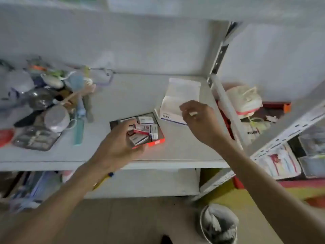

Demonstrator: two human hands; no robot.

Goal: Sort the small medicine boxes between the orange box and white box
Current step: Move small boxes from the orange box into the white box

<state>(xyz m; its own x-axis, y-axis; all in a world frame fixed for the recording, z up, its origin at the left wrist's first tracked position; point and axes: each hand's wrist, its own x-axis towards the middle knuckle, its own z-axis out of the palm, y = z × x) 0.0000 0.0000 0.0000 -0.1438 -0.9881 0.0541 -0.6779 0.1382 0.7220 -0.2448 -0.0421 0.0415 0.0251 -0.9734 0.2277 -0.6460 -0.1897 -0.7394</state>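
A shallow orange box (157,142) lies on the white shelf (184,147), with several small red-and-white medicine boxes (141,129) loose inside. My left hand (117,144) grips its near-left corner, fingers curled over the rim among the small boxes and thumb along the front edge. Just to the right lies a white box (173,111) with blue print and its flap raised. Above its near end, my right hand (199,121) pinches a small white medicine box (193,113) between the fingertips.
A heap of toothbrushes, masks, a silver pouch and a tool case (37,139) crowds the shelf's left part. A metal upright (226,110) bounds the shelf on the right, with another cluttered shelf beyond. A lined waste bin (219,224) stands on the floor below.
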